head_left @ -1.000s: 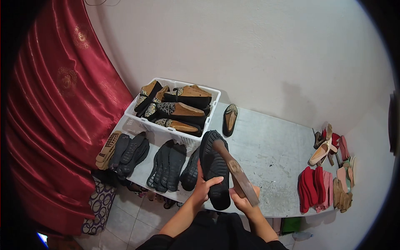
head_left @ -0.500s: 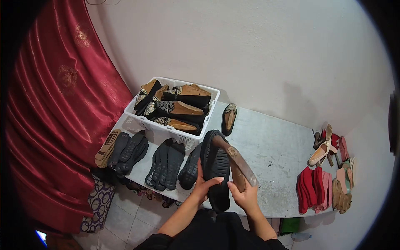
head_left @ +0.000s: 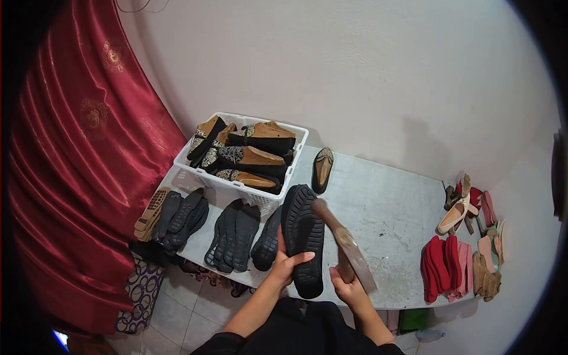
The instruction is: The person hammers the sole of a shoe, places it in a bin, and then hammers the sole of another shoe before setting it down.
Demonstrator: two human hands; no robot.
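Note:
My left hand [head_left: 290, 267] is closed around a black shoe [head_left: 305, 242], its ridged sole turned up toward me and its toe pointing at the wall. The thumb lies across the sole near the heel end. In my right hand [head_left: 351, 290] is the handle of a shoemaker's hammer [head_left: 342, 236] with a long, curved, worn brown head. Its rounded striking face is close to the right edge of the sole, toward the toe; whether it touches cannot be told. Behind the held shoe stands a single black flat with a patterned toe [head_left: 322, 170].
A white plastic basket [head_left: 182, 161] holds several black shoes on wooden lasts. Black soles [head_left: 236, 234] lie in groups along the table's [head_left: 396, 231] near left edge, with tan soles [head_left: 151, 216] beside them. Red soles [head_left: 438, 266] and cream shoes [head_left: 454, 216] sit at the right end.
The hammer has shifted right and down, its striking face going from over the sole to near its right edge. My left hand still grips the shoe, which shows more of its sole.

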